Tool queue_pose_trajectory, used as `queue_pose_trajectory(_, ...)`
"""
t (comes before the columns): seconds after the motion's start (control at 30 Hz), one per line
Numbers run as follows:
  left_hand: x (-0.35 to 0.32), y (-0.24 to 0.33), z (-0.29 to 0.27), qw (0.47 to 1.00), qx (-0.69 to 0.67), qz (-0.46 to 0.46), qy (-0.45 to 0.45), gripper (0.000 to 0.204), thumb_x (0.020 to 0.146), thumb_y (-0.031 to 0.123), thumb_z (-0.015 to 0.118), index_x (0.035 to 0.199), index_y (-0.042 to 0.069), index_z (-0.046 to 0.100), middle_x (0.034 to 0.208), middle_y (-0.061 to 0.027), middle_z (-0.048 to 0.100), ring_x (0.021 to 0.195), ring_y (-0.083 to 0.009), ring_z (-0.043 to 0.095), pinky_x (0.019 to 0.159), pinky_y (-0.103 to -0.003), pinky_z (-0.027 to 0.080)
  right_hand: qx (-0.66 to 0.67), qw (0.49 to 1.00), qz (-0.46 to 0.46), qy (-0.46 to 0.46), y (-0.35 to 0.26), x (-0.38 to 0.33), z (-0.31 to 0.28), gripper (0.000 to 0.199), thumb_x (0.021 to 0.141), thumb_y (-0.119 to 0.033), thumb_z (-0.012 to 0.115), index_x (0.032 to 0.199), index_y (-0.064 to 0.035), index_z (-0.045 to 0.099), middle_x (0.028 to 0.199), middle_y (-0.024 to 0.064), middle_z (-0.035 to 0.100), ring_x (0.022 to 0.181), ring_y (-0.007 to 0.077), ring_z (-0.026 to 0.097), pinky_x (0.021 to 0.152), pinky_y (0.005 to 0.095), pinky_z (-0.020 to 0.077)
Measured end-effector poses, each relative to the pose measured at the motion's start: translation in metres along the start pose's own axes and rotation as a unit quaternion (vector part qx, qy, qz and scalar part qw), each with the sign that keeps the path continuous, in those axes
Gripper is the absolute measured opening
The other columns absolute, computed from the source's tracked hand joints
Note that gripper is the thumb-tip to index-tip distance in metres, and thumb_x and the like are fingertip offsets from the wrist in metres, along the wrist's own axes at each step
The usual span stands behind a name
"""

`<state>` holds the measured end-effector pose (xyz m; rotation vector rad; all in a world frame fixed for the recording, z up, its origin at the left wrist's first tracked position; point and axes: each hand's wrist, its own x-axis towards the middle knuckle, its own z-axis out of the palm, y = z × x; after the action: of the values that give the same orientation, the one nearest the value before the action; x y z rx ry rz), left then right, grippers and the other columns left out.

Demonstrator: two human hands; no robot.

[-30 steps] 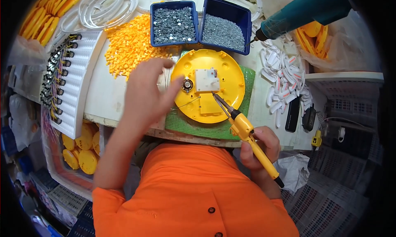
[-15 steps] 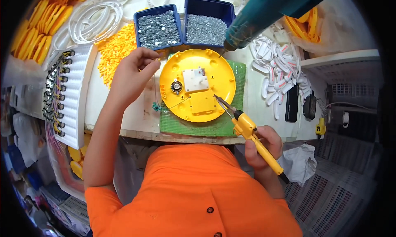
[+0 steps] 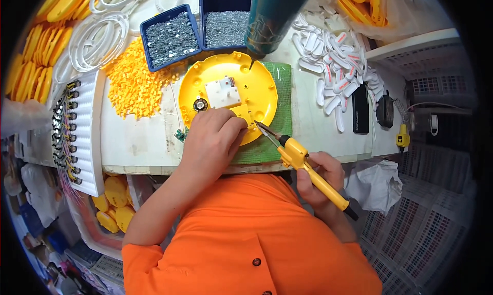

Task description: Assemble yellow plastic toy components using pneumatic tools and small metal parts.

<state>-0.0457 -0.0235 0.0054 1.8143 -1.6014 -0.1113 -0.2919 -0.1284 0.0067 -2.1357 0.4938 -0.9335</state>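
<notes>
Right hand (image 3: 323, 177) is grasping yellow soldering iron (image 3: 296, 152), long axis running diagonally, tip pointing forward-left over yellow shell (image 3: 264, 95), left hand (image 3: 213, 135) covering shell's near-left edge, can't tell its grip

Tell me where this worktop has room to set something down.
Bare worktop: left, below the heap of yellow bits, between foam tray and green board; right, between green mat and white pieces. Crowded: around the blue bins and on the yellow disc, under the left hand.

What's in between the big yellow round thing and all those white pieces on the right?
In the head view, a strip of green mat, then some white tabletop, lies between the yellow round shell and the white pieces.
</notes>
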Motion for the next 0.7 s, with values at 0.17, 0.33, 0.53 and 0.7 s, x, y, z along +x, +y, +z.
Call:
queue_pose_trajectory(0.17, 0.0000, 0.0003, 0.0062, 1.000, 0.019, 0.004, 0.013, 0.017, 0.080, 0.005, 0.074, 0.095, 0.008, 0.064, 0.094, -0.0071, 0.063, 0.093, -0.0288, 0.061, 0.084, -0.041, 0.044, -0.021, 1.000, -0.014, 0.004, 0.0018, -0.0004, 0.0009, 0.040, 0.086, -0.013, 0.073, 0.118, 0.0009, 0.055, 0.080, 0.0090, 0.063, 0.064, 0.0114, 0.055, 0.059, 0.0255, 0.0460)
queue_pose_trajectory(0.33, -0.0009, -0.0003, 0.0076, 0.999, 0.038, 0.003, 0.014, 0.017, 0.082, 0.009, 0.072, 0.095, 0.010, 0.063, 0.094, -0.0061, 0.061, 0.094, -0.0259, 0.061, 0.084, -0.039, 0.042, -0.019, 1.000, -0.012, 0.006, 0.0028, 0.0002, 0.0022, 0.040, 0.084, -0.013, 0.074, 0.117, 0.0011, 0.055, 0.080, 0.0090, 0.064, 0.065, 0.0118, 0.056, 0.059, 0.0258, 0.0470)
queue_pose_trajectory(0.53, -0.0009, 0.0003, 0.0078, 1.000, 0.019, -0.007, 0.013, 0.017, 0.083, 0.006, 0.073, 0.096, 0.007, 0.063, 0.096, -0.0082, 0.062, 0.095, -0.0299, 0.060, 0.086, -0.041, 0.043, -0.031, 0.999, -0.036, 0.001, 0.0031, 0.0049, 0.0042, 0.042, 0.081, -0.011, 0.075, 0.116, 0.0011, 0.056, 0.080, 0.0100, 0.063, 0.062, 0.0135, 0.056, 0.057, 0.0265, 0.0469)
queue_pose_trajectory(0.7, -0.0007, -0.0010, 0.0089, 1.000, 0.027, -0.002, 0.013, 0.016, 0.083, 0.008, 0.073, 0.095, 0.007, 0.062, 0.095, -0.0076, 0.061, 0.094, -0.0286, 0.060, 0.085, -0.041, 0.043, -0.027, 0.998, -0.059, 0.004, 0.0031, 0.0091, 0.0056, 0.041, 0.078, -0.010, 0.075, 0.112, 0.0004, 0.055, 0.078, 0.0105, 0.062, 0.059, 0.0154, 0.054, 0.053, 0.0280, 0.0452)
